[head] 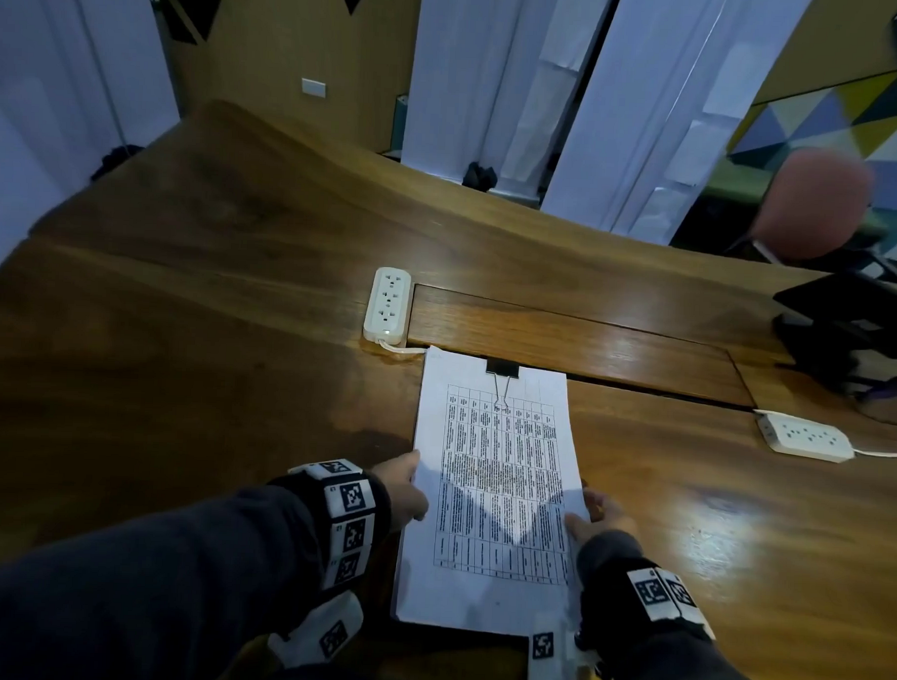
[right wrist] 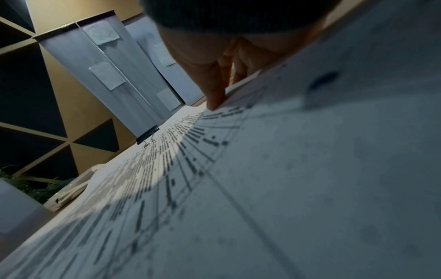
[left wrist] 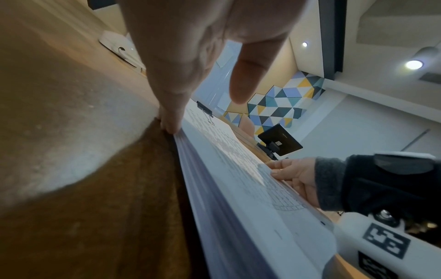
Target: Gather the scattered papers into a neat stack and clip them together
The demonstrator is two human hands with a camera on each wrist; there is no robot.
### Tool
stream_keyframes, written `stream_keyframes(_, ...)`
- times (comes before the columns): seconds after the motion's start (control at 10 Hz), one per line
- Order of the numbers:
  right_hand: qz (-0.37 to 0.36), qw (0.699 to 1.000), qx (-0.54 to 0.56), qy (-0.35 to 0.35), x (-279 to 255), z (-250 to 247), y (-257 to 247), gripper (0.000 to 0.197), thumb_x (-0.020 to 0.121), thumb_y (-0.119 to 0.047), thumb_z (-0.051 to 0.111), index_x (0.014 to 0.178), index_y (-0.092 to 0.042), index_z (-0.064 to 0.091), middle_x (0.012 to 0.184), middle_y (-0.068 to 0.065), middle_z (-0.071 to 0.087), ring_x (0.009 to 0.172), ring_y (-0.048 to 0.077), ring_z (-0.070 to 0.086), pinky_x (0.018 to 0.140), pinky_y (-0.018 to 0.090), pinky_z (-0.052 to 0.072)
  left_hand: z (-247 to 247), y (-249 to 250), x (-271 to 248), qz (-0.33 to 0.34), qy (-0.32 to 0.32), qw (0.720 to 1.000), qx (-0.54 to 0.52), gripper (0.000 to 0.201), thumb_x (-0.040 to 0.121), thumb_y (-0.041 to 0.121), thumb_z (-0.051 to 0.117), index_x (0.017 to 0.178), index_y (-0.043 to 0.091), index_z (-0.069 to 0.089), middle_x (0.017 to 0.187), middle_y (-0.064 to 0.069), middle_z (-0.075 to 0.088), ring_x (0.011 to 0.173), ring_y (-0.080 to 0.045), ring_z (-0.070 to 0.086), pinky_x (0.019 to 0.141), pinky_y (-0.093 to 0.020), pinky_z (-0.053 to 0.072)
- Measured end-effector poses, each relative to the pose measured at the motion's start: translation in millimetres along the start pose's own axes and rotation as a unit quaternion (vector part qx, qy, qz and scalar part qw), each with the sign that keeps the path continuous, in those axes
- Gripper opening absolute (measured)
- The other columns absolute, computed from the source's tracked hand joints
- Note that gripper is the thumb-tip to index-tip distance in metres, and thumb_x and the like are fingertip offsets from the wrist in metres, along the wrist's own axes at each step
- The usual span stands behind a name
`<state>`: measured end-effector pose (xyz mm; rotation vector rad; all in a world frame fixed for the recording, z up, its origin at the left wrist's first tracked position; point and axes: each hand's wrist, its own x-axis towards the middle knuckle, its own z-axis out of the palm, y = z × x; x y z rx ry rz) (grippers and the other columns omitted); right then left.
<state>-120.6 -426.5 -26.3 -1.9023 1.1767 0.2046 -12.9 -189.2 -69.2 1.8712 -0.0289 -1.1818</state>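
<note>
Dark sleeves with marker-printed wristbands fill the near edge of the head view. Between them lies the paper stack (head: 491, 496), flat on the wooden table (head: 203, 380), printed grid uppermost, sheets squared. A black binder clip (head: 503, 368) grips the stack's far edge at its middle, one wire handle folded down onto the top page.

Left hand (head: 404, 489) is at the stack's left edge: the left wrist view shows its fingertips (left wrist: 170, 124) touching that edge where it meets the table, the thumb (left wrist: 245, 79) lifted clear, fingers extended, holding nothing. Right hand (head: 600, 516) is at the stack's right edge, thumb on the top sheet, fingers running down beside the edge; whether they curl under the sheets cannot be told.

Beyond the stack's far left corner, just beside it, stands a white power strip (head: 386, 303) with its cord touching that corner. A second power strip (head: 804, 436) lies well to the stack's right. Further right and beyond sits a black stand (head: 848, 326). A hinged wooden panel (head: 564, 339) is set in the table directly beyond the clip.
</note>
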Motion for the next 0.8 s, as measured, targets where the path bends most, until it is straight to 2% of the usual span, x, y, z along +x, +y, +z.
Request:
stream_keyframes(0.1,-0.001,1.000,-0.020,0.017,-5,2,-2,0.039,0.086,-0.007,0.057,0.124,-0.010,0.051,0.122,0.011,0.061,0.098,0.027,0.059,0.086,0.034,0.049,-1,-1,-1,0.012,0.005,1.000,0.003,0.100,0.050,0.004,0.053,0.143,0.022,0.022,0.143,-0.015,0.042,0.108,-0.025,0.060,0.088,-0.046,0.054)
stream_keyframes(0.2,0.005,0.997,-0.074,0.032,-11,2,-5,0.035,0.089,-0.018,0.055,0.123,-0.013,0.054,0.121,0.008,0.063,0.105,0.027,0.060,0.089,0.036,0.049,-1,7,-18,0.016,0.009,1.000,0.020,0.098,0.051,0.003,0.049,0.142,0.029,0.022,0.140,-0.013,0.045,0.105,-0.024,0.061,0.088,-0.045,0.054)
stream_keyframes(0.3,0.007,0.995,-0.096,0.034,-18,2,-10,0.035,0.090,-0.018,0.052,0.124,-0.011,0.054,0.125,0.009,0.061,0.111,0.028,0.057,0.095,0.039,0.046,-1,13,-31,0.005,0.011,0.999,0.043,0.096,0.056,0.004,0.049,0.143,0.030,0.020,0.136,-0.011,0.049,0.104,-0.022,0.060,0.089,-0.040,0.054)
stream_keyframes(0.4,0.000,0.995,-0.096,0.031,-21,2,-12,0.033,0.091,-0.015,0.050,0.123,-0.009,0.054,0.125,0.010,0.061,0.109,0.028,0.057,0.098,0.040,0.044,3,17,-38,0.005,0.017,0.998,0.066,0.090,0.065,0.003,0.051,0.144,0.030,0.018,0.135,-0.011,0.050,0.105,-0.021,0.058,0.086,-0.035,0.054)
stream_keyframes(0.5,-0.001,0.996,-0.080,0.027,-27,1,-15,0.028,0.091,-0.014,0.048,0.117,-0.007,0.059,0.114,0.011,0.065,0.088,0.023,0.056,0.092,0.039,0.048,5,19,-39,0.002,0.029,0.996,0.083,0.082,0.075,0.001,0.051,0.144,0.024,0.015,0.127,-0.013,0.055,0.099,-0.020,0.058,0.081,-0.030,0.053)
stream_keyframes(0.6,-0.007,0.997,-0.081,0.017,-30,-1,-14,0.026,0.091,-0.014,0.048,0.113,-0.007,0.061,0.107,0.010,0.066,0.083,0.021,0.054,0.088,0.036,0.048,6,13,-36,0.013,0.032,0.997,0.067,0.088,0.066,0.002,0.050,0.144,0.026,0.017,0.125,-0.012,0.057,0.101,-0.021,0.062,0.087,-0.037,0.054)
stream_keyframes(0.7,-0.001,0.998,-0.066,-0.002,-34,-4,-15,0.029,0.089,-0.017,0.052,0.116,-0.012,0.061,0.107,0.008,0.068,0.088,0.023,0.062,0.089,0.038,0.052,2,20,-50,0.016,0.048,0.998,0.044,0.090,0.071,0.000,0.049,0.147,0.025,0.009,0.144,-0.014,0.040,0.113,-0.021,0.054,0.084,-0.028,0.051)
stream_keyframes(0.8,-0.009,0.998,-0.057,0.006,-35,-11,-17,0.038,0.086,-0.017,0.056,0.124,-0.014,0.055,0.117,0.009,0.065,0.096,0.026,0.061,0.091,0.038,0.051,-10,30,-76,0.032,0.119,0.991,0.054,0.085,0.082,-0.002,0.052,0.146,0.024,0.003,0.152,-0.012,0.025,0.129,-0.024,0.042,0.094,-0.029,0.046)
